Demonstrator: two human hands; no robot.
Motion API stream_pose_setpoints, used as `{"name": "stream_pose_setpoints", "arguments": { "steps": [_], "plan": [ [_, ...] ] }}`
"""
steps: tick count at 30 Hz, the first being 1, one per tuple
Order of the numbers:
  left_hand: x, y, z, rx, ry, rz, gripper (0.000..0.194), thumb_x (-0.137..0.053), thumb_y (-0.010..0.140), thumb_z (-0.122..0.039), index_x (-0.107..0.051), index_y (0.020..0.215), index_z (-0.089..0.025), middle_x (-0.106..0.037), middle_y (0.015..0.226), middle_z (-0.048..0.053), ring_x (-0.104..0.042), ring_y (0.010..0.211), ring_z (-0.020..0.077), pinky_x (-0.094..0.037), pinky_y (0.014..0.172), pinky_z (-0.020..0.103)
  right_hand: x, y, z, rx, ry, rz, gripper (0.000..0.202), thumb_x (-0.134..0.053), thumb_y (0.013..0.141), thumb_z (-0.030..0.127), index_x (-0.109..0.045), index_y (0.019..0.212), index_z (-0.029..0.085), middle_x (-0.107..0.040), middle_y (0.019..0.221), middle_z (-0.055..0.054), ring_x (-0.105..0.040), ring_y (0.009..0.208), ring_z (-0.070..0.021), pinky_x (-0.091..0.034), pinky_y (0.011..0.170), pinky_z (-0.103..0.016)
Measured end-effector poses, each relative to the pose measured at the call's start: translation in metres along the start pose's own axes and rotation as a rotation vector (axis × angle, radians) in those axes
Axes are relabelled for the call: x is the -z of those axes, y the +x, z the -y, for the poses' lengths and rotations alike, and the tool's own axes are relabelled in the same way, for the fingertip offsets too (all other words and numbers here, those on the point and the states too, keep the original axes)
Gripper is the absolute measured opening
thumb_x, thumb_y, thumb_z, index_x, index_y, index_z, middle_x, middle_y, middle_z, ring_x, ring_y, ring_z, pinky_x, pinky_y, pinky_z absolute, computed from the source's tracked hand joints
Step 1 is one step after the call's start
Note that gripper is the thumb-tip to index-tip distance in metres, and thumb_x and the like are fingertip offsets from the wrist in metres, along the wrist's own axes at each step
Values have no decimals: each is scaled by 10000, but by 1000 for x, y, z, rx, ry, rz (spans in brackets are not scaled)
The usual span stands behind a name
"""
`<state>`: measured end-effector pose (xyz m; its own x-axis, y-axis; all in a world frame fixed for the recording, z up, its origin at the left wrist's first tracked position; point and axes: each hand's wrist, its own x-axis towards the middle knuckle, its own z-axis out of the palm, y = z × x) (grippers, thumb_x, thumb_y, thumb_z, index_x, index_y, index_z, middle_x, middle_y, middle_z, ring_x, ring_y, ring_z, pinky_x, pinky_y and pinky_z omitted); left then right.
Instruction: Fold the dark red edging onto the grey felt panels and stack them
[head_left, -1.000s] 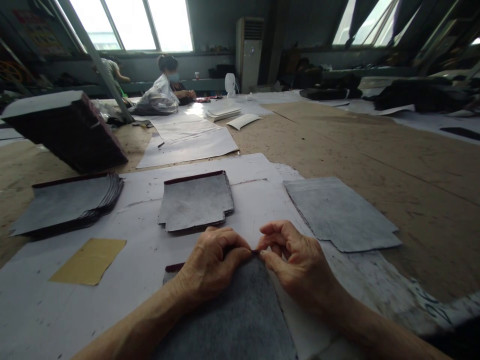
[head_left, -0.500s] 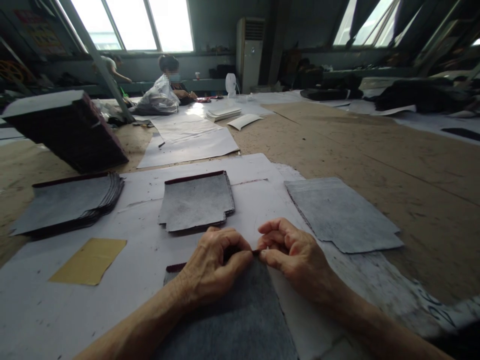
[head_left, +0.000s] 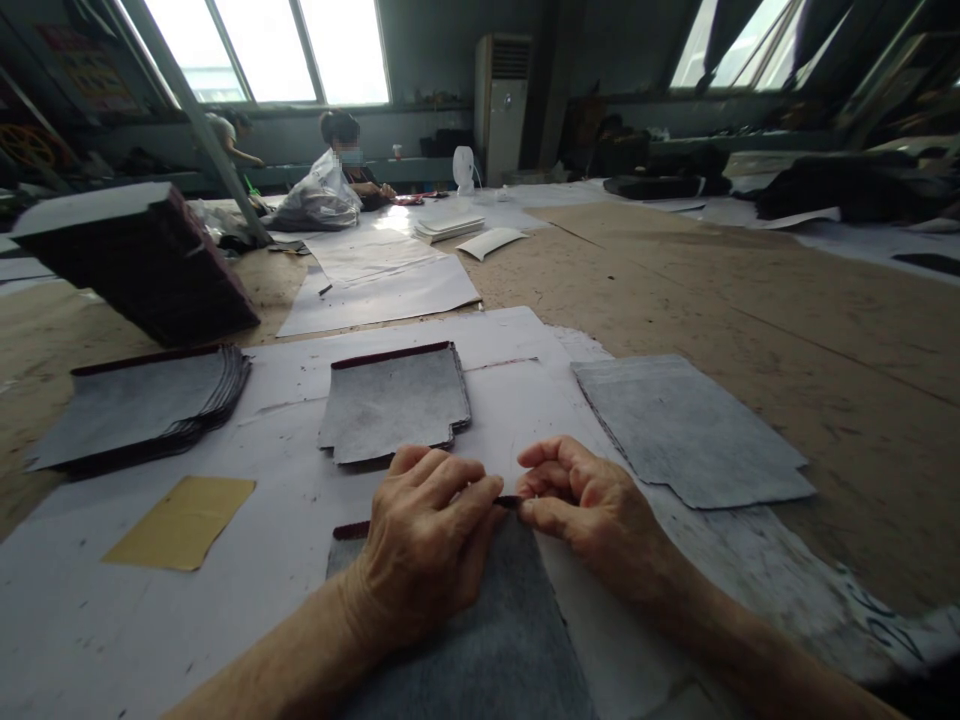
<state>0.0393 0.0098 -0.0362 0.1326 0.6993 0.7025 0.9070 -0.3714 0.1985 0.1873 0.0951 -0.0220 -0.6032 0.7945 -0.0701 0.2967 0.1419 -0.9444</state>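
Note:
A grey fabric piece point(head_left: 510, 630) lies in front of me, its far edge folded over into a dark red strip point(head_left: 349, 531). My left hand point(head_left: 427, 540) is closed over the middle of that folded edge, fingers bent and pressed together, covering part of the strip. At the strip's right end, my right hand point(head_left: 592, 510) pinches the fold between thumb and forefinger, its other fingers curled. Just beyond my hands rests a small stack of grey pieces point(head_left: 397, 400) with a dark red folded edge. To the right lies another stack of grey pieces point(head_left: 682, 425).
White paper point(head_left: 285, 520) covers the tabletop under the work. A fanned stack of folded pieces point(head_left: 150, 405) and a tan card point(head_left: 180, 522) lie left. Behind them leans a tall dark stack point(head_left: 142, 265). A person point(head_left: 349, 165) sits across the table beside a plastic bag point(head_left: 319, 195).
My left hand has rolled forward over the fold, its thumb now mostly hidden below the fingers. Slightly more of the dark strip shows between my hands. The right hand keeps its pinch.

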Motion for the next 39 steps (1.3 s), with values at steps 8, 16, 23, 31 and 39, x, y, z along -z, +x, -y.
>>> {"name": "stream_pose_setpoints", "arguments": {
  "steps": [8, 16, 23, 31, 39],
  "plan": [
    [-5, 2, -2, -18, -56, 42, 114, -534, 781, -106, -617, 838, -158, -623, 731, 29, -542, 658, 145, -361, 665, 332, -2, 0, -5, 27, -13, 1, 271, -561, 622, 173, -495, 885, 164, -599, 672, 30, -536, 577, -103, -417, 556, -229],
    [-5, 4, 2, 62, -158, 105, 126, -495, 793, -114, -612, 803, -160, -618, 724, 22, -539, 642, 131, -363, 677, 325, -1, 0, -5, 27, 25, 24, 284, -572, 615, 161, -499, 889, 168, -600, 670, 35, -528, 566, -94, -418, 540, -215],
    [-6, 5, -2, 29, 61, 214, 186, -387, 791, -99, -566, 745, -126, -555, 719, 73, -477, 685, 192, -368, 667, 368, -2, -4, -6, 156, -169, -4, 210, -507, 684, 118, -479, 883, 180, -641, 739, -2, -602, 703, -132, -454, 675, -255],
    [4, 12, 7, 327, -433, 318, 208, -412, 847, -126, -606, 776, -152, -599, 745, 25, -550, 712, 127, -431, 706, 275, 1, -4, -6, 103, -220, -7, 249, -519, 667, 123, -491, 910, 169, -642, 742, 2, -585, 636, -121, -443, 621, -244],
    [-5, 2, 7, 118, -173, 164, 70, -534, 785, -158, -601, 780, -139, -598, 737, 52, -540, 696, 164, -441, 654, 303, 0, -3, 0, 83, -193, -24, 233, -535, 639, 137, -495, 866, 169, -634, 673, 16, -542, 550, -108, -421, 561, -233]
  ]
}}
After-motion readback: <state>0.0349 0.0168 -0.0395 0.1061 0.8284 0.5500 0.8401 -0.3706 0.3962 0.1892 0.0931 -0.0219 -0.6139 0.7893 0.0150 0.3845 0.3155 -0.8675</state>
